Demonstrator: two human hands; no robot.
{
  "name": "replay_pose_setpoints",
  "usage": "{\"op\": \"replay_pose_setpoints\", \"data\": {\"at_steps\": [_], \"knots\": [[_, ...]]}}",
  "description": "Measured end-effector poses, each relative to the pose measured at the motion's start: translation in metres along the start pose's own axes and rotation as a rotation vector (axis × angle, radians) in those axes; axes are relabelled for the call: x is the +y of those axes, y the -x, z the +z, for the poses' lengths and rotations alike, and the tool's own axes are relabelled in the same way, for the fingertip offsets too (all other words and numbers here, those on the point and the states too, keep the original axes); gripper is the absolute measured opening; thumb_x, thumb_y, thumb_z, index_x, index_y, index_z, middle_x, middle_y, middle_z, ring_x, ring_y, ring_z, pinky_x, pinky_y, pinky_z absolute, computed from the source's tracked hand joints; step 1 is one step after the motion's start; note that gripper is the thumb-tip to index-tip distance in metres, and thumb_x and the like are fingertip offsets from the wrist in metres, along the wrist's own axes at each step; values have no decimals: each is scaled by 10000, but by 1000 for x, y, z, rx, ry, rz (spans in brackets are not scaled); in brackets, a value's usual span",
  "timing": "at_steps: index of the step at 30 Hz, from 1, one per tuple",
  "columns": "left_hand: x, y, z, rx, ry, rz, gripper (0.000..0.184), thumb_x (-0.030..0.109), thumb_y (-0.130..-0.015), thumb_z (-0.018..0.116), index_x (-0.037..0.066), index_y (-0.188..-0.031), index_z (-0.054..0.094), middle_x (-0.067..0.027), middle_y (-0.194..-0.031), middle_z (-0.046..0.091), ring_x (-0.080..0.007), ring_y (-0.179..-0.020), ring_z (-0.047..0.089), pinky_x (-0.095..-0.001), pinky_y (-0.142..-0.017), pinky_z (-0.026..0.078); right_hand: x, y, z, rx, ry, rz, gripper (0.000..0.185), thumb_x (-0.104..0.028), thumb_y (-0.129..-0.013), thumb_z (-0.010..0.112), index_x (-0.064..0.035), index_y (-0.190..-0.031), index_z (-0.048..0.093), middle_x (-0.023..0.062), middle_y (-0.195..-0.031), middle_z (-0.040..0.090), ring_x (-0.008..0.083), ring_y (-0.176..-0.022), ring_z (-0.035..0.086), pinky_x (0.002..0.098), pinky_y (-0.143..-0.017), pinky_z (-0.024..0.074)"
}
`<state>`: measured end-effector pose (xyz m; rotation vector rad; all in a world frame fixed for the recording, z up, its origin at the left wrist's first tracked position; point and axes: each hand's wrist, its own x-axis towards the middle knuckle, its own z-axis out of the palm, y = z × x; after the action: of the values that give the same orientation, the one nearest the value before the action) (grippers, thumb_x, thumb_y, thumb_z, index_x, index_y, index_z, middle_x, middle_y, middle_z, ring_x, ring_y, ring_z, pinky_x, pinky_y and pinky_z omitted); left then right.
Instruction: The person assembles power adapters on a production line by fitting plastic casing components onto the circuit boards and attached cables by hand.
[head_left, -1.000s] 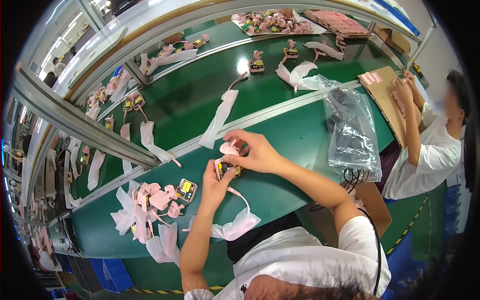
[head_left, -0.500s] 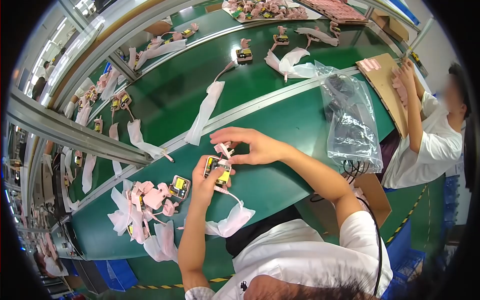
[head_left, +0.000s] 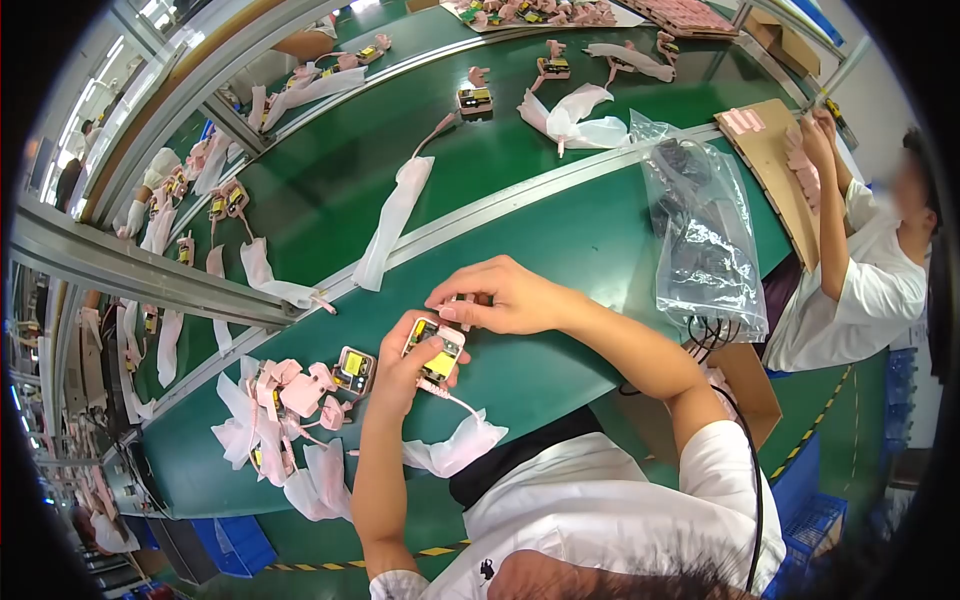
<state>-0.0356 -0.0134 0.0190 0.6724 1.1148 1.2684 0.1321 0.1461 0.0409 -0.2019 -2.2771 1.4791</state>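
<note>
My left hand point(head_left: 405, 362) is closed around an open pink power adapter point(head_left: 437, 350) with its circuit board and yellow-wrapped part facing up. My right hand point(head_left: 505, 297) pinches a small pink plug piece point(head_left: 466, 302) at the adapter's upper edge; the fingers partly hide it. From the adapter's lower end a pink cord point(head_left: 455, 399) runs into a white wrapping sleeve point(head_left: 462, 446) at the bench's front edge. Left of my left hand lies a pile of pink adapter parts point(head_left: 300, 392), with another open adapter point(head_left: 354, 370) beside it.
Beyond a metal rail point(head_left: 500, 221), a green conveyor point(head_left: 320, 180) carries open adapters point(head_left: 475, 99) and sleeved cords point(head_left: 395, 220). A clear plastic bag point(head_left: 705, 235) of dark items lies on the right. A co-worker point(head_left: 850, 250) handles pink parts at a cardboard sheet point(head_left: 765, 160).
My right fingers have closed in on the plug piece, which now shows less. The adapter in my left hand has tilted slightly. Adapters and sleeves on the conveyor have shifted left.
</note>
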Motion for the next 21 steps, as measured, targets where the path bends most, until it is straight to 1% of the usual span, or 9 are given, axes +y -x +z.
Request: {"op": "replay_pose_setpoints", "data": {"at_steps": [1, 3, 4, 7, 10, 12, 15, 19, 21], "knots": [[-1, 0, 4, 26, -66, 36, 323, 209, -934, 613, 12, -1173, 524, -240, -839, 690, -219, -551, 658, -295, -480, 532, 4, 0, -3, -55, -65, 59, 262, -225, -973, 676, -38, -1148, 728, 87, -958, 747, 151, -772, 696, 295, -736, 563], [0, 1, 5, 52, -56, 59, 269, 162, -943, 622, 17, -1153, 538, -216, -876, 706, -202, -599, 675, -286, -509, 539, 15, -1, -6, -168, -200, 176, 294, -213, -967, 699, -42, -1206, 713, 78, -1007, 750, 124, -829, 693, 283, -779, 553], [0, 1, 4, 70, -68, 64, 254, 145, -947, 626, 17, -1151, 545, -201, -895, 713, -192, -619, 680, -277, -518, 537, 14, 0, -9, -203, -286, 203, 346, -188, -947, 734, -39, -1256, 694, 76, -1062, 750, 118, -882, 697, 283, -843, 552], [-3, 0, 0, 110, -134, 107, 237, 142, -961, 626, 22, -1150, 550, -176, -914, 720, -176, -629, 682, -266, -525, 534, 18, 1, -6, -221, -390, 163, 364, -161, -910, 767, -43, -1248, 697, 68, -1011, 759, 127, -877, 712, 276, -810, 555], [-4, 1, 0, 152, -163, 129, 237, 156, -967, 615, 26, -1151, 541, -166, -877, 706, -183, -617, 680, -271, -522, 534, 19, 0, 1, -130, -239, 35, 399, -136, -889, 793, -36, -1262, 693, 61, -1023, 757, 108, -891, 693, 268, -826, 544], [-2, 1, 0, 150, -121, 111, 234, 147, -969, 620, 27, -1152, 536, -138, -873, 699, -173, -633, 682, -271, -540, 544, 22, -1, 3, -84, -311, 105, 402, -156, -898, 791, -33, -1268, 692, 48, -1027, 755, 93, -895, 676, 260, -825, 533], [-15, -1, 7, 184, -244, 264, 211, 122, -954, 664, 31, -1115, 562, -107, -880, 711, -160, -640, 675, -256, -553, 548, 23, -2, 1, -72, -382, 158, 395, -184, -902, 794, -30, -1253, 699, 37, -969, 741, 74, -882, 646, 251, -822, 513], [-7, 4, 15, 206, -736, 372, 249, 136, -923, 709, 16, -1092, 570, -101, -810, 703, -168, -683, 688, -308, -589, 522, 34, -1, 5, -92, -425, 158, 382, -187, -908, 788, -16, -1238, 699, 36, -924, 725, 75, -873, 645, 249, -821, 512], [-9, 4, 16, 220, -727, 364, 258, 141, -920, 714, 13, -1090, 569, -105, -808, 702, -163, -689, 688, -325, -594, 513, 38, -2, 9, -84, -453, 175, 381, -186, -912, 786, -6, -1234, 695, 36, -926, 724, 74, -873, 646, 248, -824, 514]]}}
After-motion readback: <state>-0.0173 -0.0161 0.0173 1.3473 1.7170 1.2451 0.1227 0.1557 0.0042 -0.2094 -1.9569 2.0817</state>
